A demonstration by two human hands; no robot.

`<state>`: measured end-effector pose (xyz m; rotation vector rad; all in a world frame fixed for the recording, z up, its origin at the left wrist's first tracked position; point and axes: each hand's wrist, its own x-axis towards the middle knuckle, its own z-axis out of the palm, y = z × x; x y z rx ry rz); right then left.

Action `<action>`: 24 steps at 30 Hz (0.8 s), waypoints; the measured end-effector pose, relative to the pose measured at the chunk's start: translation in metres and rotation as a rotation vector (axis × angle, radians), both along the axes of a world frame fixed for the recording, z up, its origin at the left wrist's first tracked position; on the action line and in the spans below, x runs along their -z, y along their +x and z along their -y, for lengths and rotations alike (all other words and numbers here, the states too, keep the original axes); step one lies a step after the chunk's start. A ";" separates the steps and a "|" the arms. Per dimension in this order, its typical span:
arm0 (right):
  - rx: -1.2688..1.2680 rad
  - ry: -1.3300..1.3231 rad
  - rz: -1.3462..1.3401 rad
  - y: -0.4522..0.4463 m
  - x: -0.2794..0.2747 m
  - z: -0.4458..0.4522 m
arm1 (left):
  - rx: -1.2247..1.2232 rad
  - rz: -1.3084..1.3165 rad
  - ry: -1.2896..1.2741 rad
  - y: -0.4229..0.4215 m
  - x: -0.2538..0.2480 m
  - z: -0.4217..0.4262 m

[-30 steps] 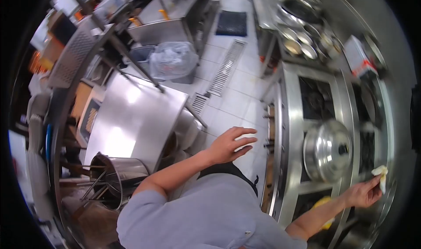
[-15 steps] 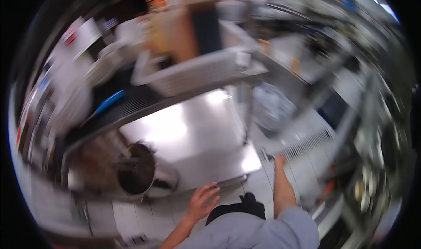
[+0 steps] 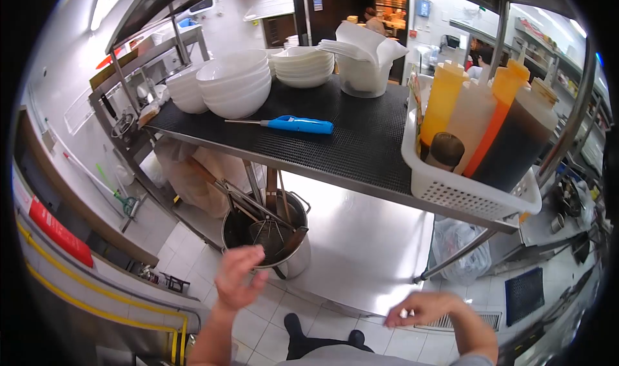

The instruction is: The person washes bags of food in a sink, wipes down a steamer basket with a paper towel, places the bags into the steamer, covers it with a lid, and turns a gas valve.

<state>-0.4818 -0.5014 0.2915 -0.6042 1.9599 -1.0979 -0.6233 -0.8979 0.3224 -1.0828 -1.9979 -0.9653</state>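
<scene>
The pot (image 3: 299, 255) of utensils (image 3: 265, 232) stands left of centre, by the tabletop (image 3: 361, 237). The left hand (image 3: 238, 279), fingers parted, empty, seems mid-reach; grasping would need closing. The right hand (image 3: 422, 309), lower right, curls loosely, apparently empty.

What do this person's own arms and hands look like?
The left hand and right hand wear no gloves, and both forearms are bare, with no watch or bracelet visible. A plain grey sleeve shows on the right arm; the left one is out of view. Blur leaves rings uncertain.
</scene>
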 end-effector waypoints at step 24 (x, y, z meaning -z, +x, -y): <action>1.567 0.893 -1.212 -0.440 -0.292 -0.050 | -0.694 0.422 0.276 0.011 0.093 0.300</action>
